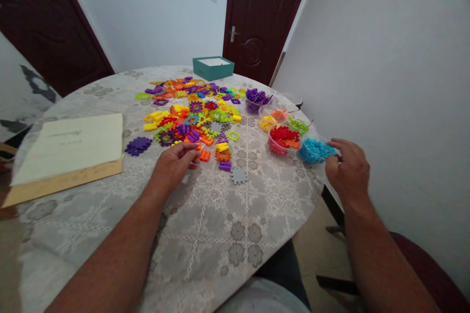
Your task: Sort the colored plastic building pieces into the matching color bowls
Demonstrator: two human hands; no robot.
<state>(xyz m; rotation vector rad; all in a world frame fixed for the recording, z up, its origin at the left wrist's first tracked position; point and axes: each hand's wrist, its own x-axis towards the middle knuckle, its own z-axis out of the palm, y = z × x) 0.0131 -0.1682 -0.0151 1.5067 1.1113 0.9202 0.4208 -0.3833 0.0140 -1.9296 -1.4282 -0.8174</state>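
Note:
A heap of coloured plastic building pieces (194, 107) lies spread over the middle of a round table (205, 225) with a lace cloth. My left hand (172, 164) rests at the heap's near edge, fingers curled together over an orange piece (204, 155). My right hand (347, 168) sits at the table's right edge, fingers bent against the clear tub of blue pieces (314, 150). Beside that tub stand a tub of red pieces (283, 138) and tubs of green (298, 124), yellow-orange (270, 118) and purple pieces (257, 99). A grey piece (239, 175) lies alone near the heap.
A cream sheet on a brown envelope (69, 149) lies at the left. A teal box (213, 67) stands at the far edge. A dark wooden door (257, 19) is behind the table. A white wall runs close on the right, and a dark chair (422, 264) shows below.

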